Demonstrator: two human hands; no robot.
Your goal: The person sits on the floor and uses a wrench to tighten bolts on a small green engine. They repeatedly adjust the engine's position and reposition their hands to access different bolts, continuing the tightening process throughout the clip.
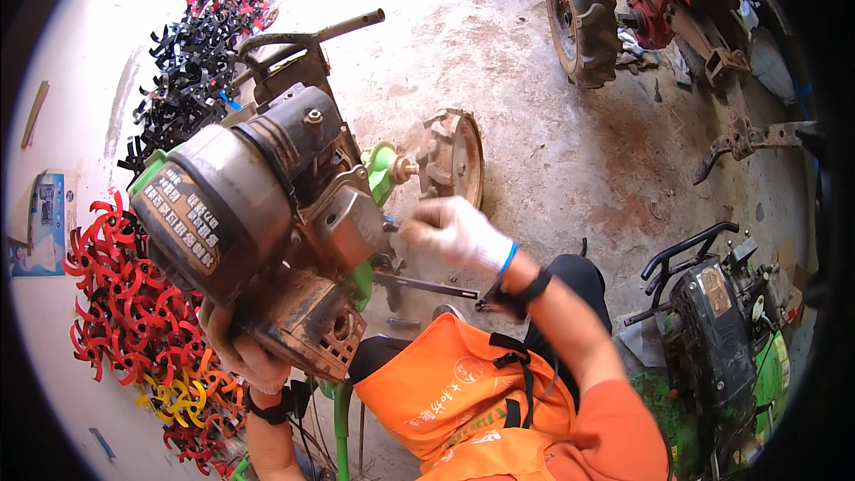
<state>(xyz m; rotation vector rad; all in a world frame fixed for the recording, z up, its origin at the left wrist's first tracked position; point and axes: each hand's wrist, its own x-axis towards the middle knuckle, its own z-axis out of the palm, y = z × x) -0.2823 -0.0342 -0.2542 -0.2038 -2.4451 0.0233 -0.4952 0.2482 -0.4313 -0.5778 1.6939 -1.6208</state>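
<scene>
A dirty engine (236,200) with a rounded dark cover sits on a small green-framed tiller in front of me, to the left. My left hand (245,352), in a soiled glove, grips the near edge of its rusty, slotted muffler guard (312,325); some fingers are hidden behind it. My right hand (452,233), in a white glove with a blue cuff, is closed beside the engine's metal side box (350,227). A small blue-tipped piece (389,224) shows just left of its fingers; whatever those fingers hold is hidden. Below lies a dark flat bar (427,285).
Piled red, black and yellow tiller blades (134,294) line the left wall. A lugged wheel (452,158) stands beyond the engine. At far right are a red machine with a large tyre (583,22) and, nearer, another green-black engine (712,321). The tiller's handle (352,25) sticks out at the back.
</scene>
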